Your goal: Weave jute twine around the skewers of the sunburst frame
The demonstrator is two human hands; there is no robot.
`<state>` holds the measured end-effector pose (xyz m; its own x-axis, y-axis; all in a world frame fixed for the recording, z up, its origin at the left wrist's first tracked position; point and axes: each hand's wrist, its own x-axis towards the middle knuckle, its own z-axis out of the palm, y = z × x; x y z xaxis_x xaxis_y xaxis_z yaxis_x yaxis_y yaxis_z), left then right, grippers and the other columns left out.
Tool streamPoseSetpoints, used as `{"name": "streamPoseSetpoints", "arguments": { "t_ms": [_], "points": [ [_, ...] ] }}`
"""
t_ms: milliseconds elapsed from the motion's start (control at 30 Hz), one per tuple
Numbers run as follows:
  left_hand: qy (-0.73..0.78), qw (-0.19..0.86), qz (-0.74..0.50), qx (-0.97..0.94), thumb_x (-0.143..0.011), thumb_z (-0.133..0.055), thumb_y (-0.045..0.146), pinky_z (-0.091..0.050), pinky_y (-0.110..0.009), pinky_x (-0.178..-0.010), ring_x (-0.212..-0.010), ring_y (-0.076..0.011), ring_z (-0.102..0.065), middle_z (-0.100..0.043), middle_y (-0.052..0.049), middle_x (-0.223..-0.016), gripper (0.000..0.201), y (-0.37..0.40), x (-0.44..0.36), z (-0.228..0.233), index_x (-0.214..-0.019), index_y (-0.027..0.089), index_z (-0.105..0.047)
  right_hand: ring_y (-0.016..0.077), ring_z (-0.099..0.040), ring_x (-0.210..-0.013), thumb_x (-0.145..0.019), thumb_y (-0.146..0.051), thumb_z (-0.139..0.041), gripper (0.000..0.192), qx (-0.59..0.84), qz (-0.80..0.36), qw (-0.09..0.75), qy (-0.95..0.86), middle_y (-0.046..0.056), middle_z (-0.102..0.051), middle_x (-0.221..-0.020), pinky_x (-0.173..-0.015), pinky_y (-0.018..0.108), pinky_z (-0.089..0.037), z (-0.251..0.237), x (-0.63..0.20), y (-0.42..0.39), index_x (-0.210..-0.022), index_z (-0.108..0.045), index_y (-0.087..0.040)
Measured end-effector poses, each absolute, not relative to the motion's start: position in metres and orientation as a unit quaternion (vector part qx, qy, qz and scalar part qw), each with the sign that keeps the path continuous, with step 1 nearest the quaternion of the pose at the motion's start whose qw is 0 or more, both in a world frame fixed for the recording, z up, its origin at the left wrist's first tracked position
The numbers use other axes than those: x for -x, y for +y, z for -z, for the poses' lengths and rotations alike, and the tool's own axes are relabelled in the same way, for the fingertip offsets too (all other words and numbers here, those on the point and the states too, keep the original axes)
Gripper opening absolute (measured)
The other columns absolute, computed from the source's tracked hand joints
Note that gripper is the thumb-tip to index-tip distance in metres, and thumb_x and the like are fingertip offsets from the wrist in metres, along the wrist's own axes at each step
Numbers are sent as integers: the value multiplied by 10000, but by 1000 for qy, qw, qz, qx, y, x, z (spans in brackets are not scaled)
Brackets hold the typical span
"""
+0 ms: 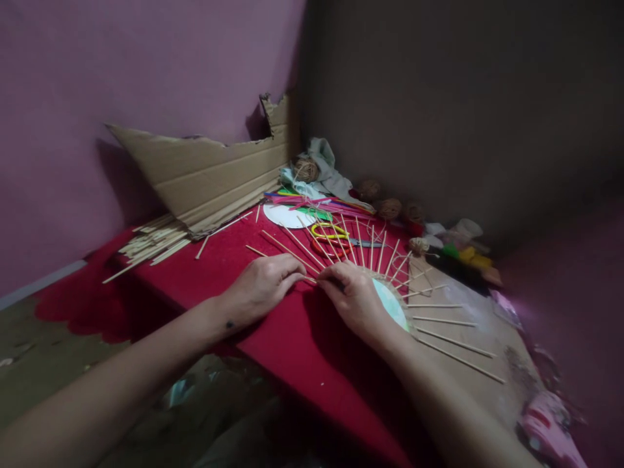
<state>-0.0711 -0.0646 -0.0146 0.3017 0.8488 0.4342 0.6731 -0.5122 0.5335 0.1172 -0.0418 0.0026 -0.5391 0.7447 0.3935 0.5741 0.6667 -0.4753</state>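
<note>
here, both hands at a stick-rayed disc on the red tabletop.
left hand & right hand meet fingertip to fingertip, each grip pinching a thin stick at the rim of the pale disc; scissors just behind, cardboard by the wall.

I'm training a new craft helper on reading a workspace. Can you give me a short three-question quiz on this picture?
1. True or false: the scissors with yellow and red handles lie behind the ring of sticks.
2. What does the right hand rest on? A) a pale disc with wooden sticks fanning out from it B) the cardboard C) a ball of twine
3. Where is the loose pile of sticks?

Key: 1 true. 2 A. 3 At the left end of the red table, below the torn cardboard, beyond the left hand.
</note>
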Motion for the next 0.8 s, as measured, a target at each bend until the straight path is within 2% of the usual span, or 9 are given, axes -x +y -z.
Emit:
{"name": "streamPoseSetpoints", "arguments": {
  "t_ms": [267, 467, 567, 667, 733, 800],
  "points": [
    [458, 143, -283, -831, -881, -489, 198, -444, -237, -668, -731, -130, -566, -604, -17, -809, 130, -67, 74, 21, -803, 176, -591, 204, -491, -778, -892, -128, -475, 195, 329, 30, 240, -913, 76, -622, -768, -757, 361, -386, 0, -123, -56, -769, -623, -160],
    [483, 128, -326, -803, -881, -468, 186, -456, -267, -719, -780, -141, -569, -605, -29, -838, 134, -66, 77, 20, -883, 166, -601, 208, -457, -683, -878, -112, -470, 234, 327, 89, 201, -919, 73, -586, -687, -631, 364, -367, 8, -138, -80, -727, -644, -152],
    [499, 97, -349, -787, -893, -438, 205, -461, -288, -739, -795, -151, -569, -607, -46, -858, 176, -66, 78, 21, -885, 158, -607, 244, -516, -834, -865, -89, -480, 200, 332, 55, 223, -915, 103, -634, -861, -733, 415, -431, 6, -151, -94, -912, -660, -161],
    [499, 46, -352, -791, -898, -421, 214, -455, -324, -757, -831, -181, -546, -591, -70, -883, 203, -63, 81, 24, -902, 154, -614, 283, -480, -1117, -851, -73, -477, 330, 357, 55, 266, -894, 127, -579, -1155, -894, 479, -428, -4, -186, -108, -1127, -590, -216],
    [494, 9, -341, -800, -893, -430, 225, -444, -357, -762, -855, -210, -519, -582, -82, -893, 198, -60, 86, 26, -904, 165, -618, 286, -483, -1145, -845, -107, -478, 353, 434, 88, 264, -857, 125, -524, -1248, -891, 474, -438, -10, -226, -120, -1155, -563, -253],
    [484, -17, -326, -812, -886, -441, 252, -432, -382, -753, -847, -230, -496, -579, -86, -893, 194, -54, 92, 30, -894, 184, -622, 317, -503, -1120, -854, -206, -460, 347, 531, 144, 236, -801, 128, -537, -1231, -904, 523, -417, -12, -277, -135, -1186, -546, -262]
  ]
}}
